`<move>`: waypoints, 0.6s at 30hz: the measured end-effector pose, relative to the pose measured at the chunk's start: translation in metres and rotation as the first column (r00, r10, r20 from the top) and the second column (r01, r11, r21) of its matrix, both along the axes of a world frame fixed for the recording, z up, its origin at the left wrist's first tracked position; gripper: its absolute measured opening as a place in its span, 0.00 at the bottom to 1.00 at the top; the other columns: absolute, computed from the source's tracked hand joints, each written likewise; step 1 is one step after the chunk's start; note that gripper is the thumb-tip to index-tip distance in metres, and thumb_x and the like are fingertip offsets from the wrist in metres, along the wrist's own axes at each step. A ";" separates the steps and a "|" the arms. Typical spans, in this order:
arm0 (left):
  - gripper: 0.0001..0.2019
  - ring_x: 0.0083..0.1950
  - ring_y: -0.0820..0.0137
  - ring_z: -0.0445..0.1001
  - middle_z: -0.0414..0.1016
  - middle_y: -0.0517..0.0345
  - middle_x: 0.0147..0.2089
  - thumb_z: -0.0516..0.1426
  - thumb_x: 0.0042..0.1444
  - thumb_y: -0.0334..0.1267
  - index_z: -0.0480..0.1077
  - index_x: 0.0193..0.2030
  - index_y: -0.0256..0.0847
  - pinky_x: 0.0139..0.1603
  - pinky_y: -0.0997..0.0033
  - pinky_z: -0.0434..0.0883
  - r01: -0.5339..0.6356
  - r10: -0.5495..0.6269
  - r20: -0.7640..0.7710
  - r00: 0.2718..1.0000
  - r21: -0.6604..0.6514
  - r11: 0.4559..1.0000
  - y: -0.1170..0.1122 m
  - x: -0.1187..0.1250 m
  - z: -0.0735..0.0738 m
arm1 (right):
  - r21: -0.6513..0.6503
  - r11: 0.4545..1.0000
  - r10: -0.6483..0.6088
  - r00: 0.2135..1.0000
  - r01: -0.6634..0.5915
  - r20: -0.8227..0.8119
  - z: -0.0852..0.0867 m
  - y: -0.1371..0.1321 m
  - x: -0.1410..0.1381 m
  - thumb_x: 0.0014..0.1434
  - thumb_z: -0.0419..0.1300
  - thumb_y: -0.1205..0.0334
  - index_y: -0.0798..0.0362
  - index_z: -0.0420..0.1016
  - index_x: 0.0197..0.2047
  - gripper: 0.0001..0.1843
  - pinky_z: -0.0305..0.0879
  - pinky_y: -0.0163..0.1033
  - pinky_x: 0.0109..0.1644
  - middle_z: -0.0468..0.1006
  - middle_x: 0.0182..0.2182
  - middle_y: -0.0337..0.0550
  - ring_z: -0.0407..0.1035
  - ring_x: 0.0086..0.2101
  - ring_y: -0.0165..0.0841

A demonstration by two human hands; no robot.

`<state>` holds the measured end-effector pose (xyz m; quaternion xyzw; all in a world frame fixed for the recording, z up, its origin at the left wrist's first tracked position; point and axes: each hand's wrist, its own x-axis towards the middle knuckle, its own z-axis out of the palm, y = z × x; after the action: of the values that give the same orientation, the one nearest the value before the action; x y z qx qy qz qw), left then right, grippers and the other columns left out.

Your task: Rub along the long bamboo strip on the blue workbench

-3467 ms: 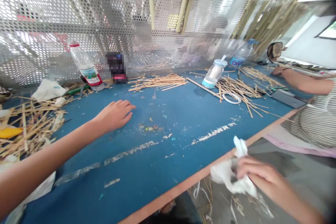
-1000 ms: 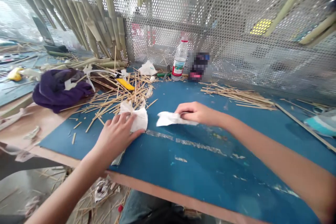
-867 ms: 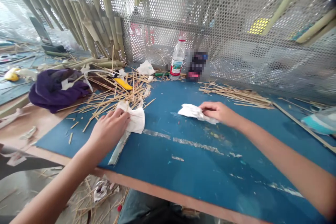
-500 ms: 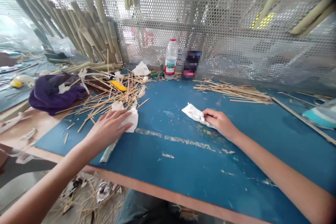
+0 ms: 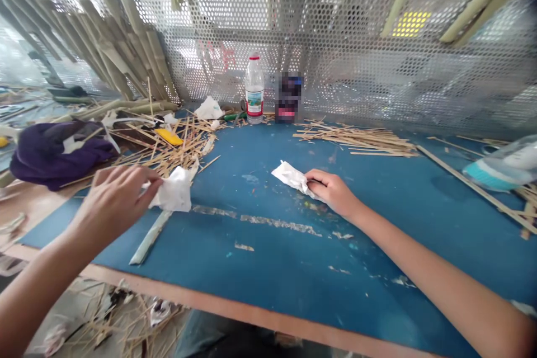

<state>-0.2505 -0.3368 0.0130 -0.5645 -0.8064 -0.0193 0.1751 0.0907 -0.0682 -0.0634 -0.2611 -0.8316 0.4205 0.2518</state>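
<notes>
My left hand (image 5: 119, 196) is above the left part of the blue table mat (image 5: 285, 274), thumb and forefinger pinched on the edge of a crumpled white tissue (image 5: 177, 190). Below that tissue, a flat pale strip (image 5: 150, 238) slants toward the table's front edge. Farther right, my right hand (image 5: 331, 190) grips a second wad of white tissue (image 5: 290, 174). That wad is bunched under the fingers, its loose end pointing left, low over the mat.
Thin bamboo sticks (image 5: 361, 140) lie at the back right, with another heap (image 5: 184, 151) at left beside a purple cloth (image 5: 59, 151) and a yellow object (image 5: 168, 136). A plastic bottle (image 5: 254, 98) stands before the perforated metal screen (image 5: 235, 11). A long stick (image 5: 470, 184) crosses the right side.
My left hand has gone from lying spread on the tissue to pinching its left edge, and has moved left. The view has turned slightly right; my right hand keeps its hold.
</notes>
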 end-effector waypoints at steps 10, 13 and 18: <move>0.29 0.61 0.55 0.69 0.70 0.45 0.62 0.46 0.67 0.53 0.54 0.67 0.36 0.61 0.56 0.63 0.126 -0.082 0.193 0.978 -0.229 0.965 0.024 -0.011 -0.014 | 0.061 0.998 0.036 0.999 -0.035 -0.015 -0.004 -0.001 0.000 0.60 0.54 0.63 0.51 0.80 0.39 0.13 0.61 0.38 0.43 0.76 0.36 0.42 0.69 0.38 0.35; 0.25 0.57 0.59 0.72 0.76 0.52 0.54 0.41 0.69 0.53 0.63 0.62 0.40 0.61 0.57 0.61 0.154 -0.113 0.151 0.982 -0.299 0.942 0.032 -0.010 -0.019 | 0.029 0.999 0.027 0.999 -0.026 -0.025 -0.004 0.001 -0.001 0.59 0.54 0.63 0.52 0.79 0.37 0.12 0.61 0.38 0.44 0.76 0.36 0.41 0.69 0.38 0.35; 0.21 0.48 0.67 0.74 0.79 0.58 0.44 0.41 0.69 0.46 0.72 0.45 0.42 0.59 0.62 0.61 0.250 -0.240 0.086 0.967 -0.126 0.960 0.025 0.002 0.010 | 0.032 0.999 0.022 0.999 -0.021 -0.035 -0.002 0.001 -0.002 0.59 0.53 0.64 0.53 0.79 0.36 0.12 0.62 0.38 0.43 0.76 0.35 0.42 0.70 0.37 0.35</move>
<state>-0.2480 -0.3115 0.0231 -0.6695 -0.7354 -0.0055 0.1041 0.0889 -0.0672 -0.0654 -0.2408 -0.8362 0.4146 0.2662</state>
